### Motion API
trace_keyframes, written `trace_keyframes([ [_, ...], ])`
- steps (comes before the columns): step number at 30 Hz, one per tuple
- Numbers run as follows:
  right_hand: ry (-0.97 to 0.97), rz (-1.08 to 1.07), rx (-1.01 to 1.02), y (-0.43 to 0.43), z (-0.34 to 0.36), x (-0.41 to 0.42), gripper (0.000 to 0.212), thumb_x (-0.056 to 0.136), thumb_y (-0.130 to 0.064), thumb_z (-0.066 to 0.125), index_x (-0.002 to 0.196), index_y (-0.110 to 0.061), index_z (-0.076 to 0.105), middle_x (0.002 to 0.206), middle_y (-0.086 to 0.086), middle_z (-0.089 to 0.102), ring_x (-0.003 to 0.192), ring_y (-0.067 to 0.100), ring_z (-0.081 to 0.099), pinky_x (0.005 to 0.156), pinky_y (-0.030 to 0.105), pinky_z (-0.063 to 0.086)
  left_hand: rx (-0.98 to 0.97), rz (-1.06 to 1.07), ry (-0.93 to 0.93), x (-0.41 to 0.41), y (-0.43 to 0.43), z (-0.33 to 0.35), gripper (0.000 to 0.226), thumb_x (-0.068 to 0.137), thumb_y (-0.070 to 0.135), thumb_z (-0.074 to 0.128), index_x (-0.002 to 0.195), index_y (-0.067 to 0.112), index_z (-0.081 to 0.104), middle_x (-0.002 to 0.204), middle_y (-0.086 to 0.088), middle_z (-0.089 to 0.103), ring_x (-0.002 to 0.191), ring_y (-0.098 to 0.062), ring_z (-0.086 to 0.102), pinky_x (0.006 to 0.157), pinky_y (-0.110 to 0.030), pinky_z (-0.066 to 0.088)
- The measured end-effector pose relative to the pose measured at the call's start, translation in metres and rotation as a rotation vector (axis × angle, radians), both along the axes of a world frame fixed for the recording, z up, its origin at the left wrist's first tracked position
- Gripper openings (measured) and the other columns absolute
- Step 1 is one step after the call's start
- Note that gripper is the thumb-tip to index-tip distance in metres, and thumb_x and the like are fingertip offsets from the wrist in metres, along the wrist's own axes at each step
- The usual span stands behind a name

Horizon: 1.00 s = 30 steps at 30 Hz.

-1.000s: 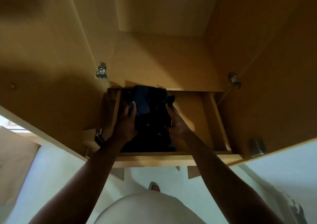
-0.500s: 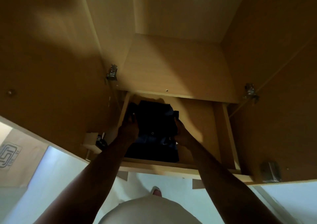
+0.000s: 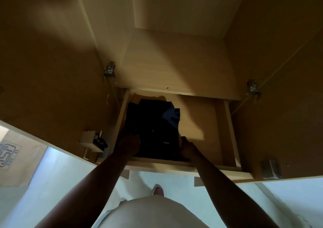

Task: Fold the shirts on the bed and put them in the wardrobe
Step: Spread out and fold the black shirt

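Note:
A dark navy folded shirt (image 3: 156,121) lies in the left half of the wardrobe's pulled-out wooden drawer (image 3: 229,133), collar end towards the back. My left hand (image 3: 130,143) rests on the shirt's near left corner. My right hand (image 3: 187,147) presses against its near right edge, with the fingertips hidden in shadow beside the cloth. Both forearms reach in over the drawer's front board.
Both wardrobe doors stand open, the left door (image 3: 43,81) and the right door (image 3: 283,105), with metal hinges (image 3: 110,69). A bare shelf (image 3: 174,65) sits above the drawer. A lock block (image 3: 92,141) juts from the left door. A cardboard box (image 3: 15,156) stands at the lower left on the pale floor.
Both hands have slid back along the shirt's sides from its middle to its near end. The shirt now lies flatter and deeper in the drawer, and the camera has tilted upward.

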State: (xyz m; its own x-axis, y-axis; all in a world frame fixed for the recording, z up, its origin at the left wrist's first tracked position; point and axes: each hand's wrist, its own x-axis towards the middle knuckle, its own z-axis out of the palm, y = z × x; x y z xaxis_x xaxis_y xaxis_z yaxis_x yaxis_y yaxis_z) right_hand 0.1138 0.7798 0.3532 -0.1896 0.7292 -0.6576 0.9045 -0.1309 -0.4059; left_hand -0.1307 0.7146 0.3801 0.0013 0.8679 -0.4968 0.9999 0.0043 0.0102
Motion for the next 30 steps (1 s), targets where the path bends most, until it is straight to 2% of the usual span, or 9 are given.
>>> trace_keyframes([
  [3,-0.051,0.007,0.021,-0.002,0.009,0.006,0.069,0.089,-0.030,0.067,0.144,-0.008,0.032,0.134,0.019,0.053,0.118,0.038,0.054,0.088,0.039,0.048,0.060,0.010,-0.009,0.010,0.012,0.011,0.042,0.100,0.027,0.047,0.137,0.009,0.048,0.138,-0.014,0.050,0.134,-0.032,0.041,0.111,-0.043,0.030],
  [6,0.047,-0.149,0.040,-0.006,0.021,0.013,0.065,0.082,-0.017,0.073,0.140,-0.011,0.044,0.123,0.020,0.061,0.105,0.036,0.063,0.084,0.041,0.055,0.131,0.096,-0.158,0.030,0.018,0.020,0.052,0.095,0.031,0.052,0.144,0.015,0.039,0.147,-0.012,0.040,0.134,-0.032,0.038,0.110,-0.042,0.032],
  [10,0.135,-0.351,0.197,-0.029,0.047,0.025,0.046,0.080,-0.019,0.070,0.124,-0.021,0.058,0.101,0.007,0.072,0.090,0.026,0.068,0.078,0.038,0.057,0.254,0.178,-0.553,0.063,0.014,0.034,0.048,0.090,0.025,0.063,0.136,0.016,0.053,0.137,-0.008,0.052,0.122,-0.027,0.053,0.100,-0.037,0.046],
  [14,0.042,-0.425,0.451,-0.082,0.089,0.029,0.034,0.085,-0.030,0.066,0.118,-0.029,0.059,0.102,-0.006,0.071,0.094,0.017,0.066,0.076,0.028,0.051,0.232,0.252,-0.830,0.090,-0.010,0.051,0.029,0.093,0.024,0.062,0.121,0.018,0.064,0.116,0.002,0.066,0.106,-0.016,0.062,0.089,-0.031,0.052],
  [19,0.034,-0.664,0.513,-0.192,0.093,0.008,0.025,0.086,-0.032,0.062,0.111,-0.032,0.062,0.093,-0.014,0.068,0.093,0.017,0.066,0.075,0.030,0.052,0.098,0.202,-0.994,0.083,-0.074,0.044,0.017,0.089,0.018,0.063,0.105,0.017,0.068,0.089,0.004,0.064,0.089,-0.019,0.065,0.075,-0.029,0.050],
  [22,0.030,-0.809,0.491,-0.258,0.076,-0.012,0.025,0.084,-0.031,0.059,0.109,-0.033,0.062,0.094,-0.014,0.068,0.094,0.017,0.064,0.077,0.030,0.050,-0.009,0.134,-1.050,0.069,-0.117,0.025,0.017,0.088,0.020,0.062,0.104,0.021,0.067,0.093,0.004,0.067,0.089,-0.017,0.067,0.075,-0.033,0.053],
  [24,0.062,-0.853,0.468,-0.298,0.058,-0.025,0.028,0.086,-0.030,0.062,0.114,-0.033,0.060,0.091,-0.018,0.066,0.091,0.011,0.065,0.074,0.029,0.050,-0.081,0.100,-1.055,0.063,-0.145,0.011,0.020,0.088,0.019,0.062,0.107,0.022,0.066,0.099,0.003,0.069,0.089,-0.015,0.067,0.070,-0.026,0.052],
  [27,0.101,-0.923,0.438,-0.360,0.026,-0.048,0.047,0.087,-0.025,0.067,0.129,-0.034,0.048,0.103,-0.015,0.065,0.080,0.005,0.066,0.074,0.032,0.055,-0.256,0.051,-1.011,0.059,-0.195,-0.015,0.025,0.087,0.019,0.062,0.113,0.021,0.064,0.101,0.002,0.069,0.083,-0.012,0.068,0.059,-0.018,0.047],
  [30,0.101,-0.917,0.428,-0.410,-0.004,-0.067,0.059,0.087,-0.020,0.067,0.137,-0.035,0.041,0.109,-0.016,0.061,0.076,0.000,0.064,0.074,0.030,0.055,-0.397,0.036,-0.957,0.051,-0.235,-0.038,0.024,0.088,0.019,0.061,0.112,0.022,0.063,0.100,0.002,0.069,0.081,-0.014,0.068,0.059,-0.021,0.051],
])
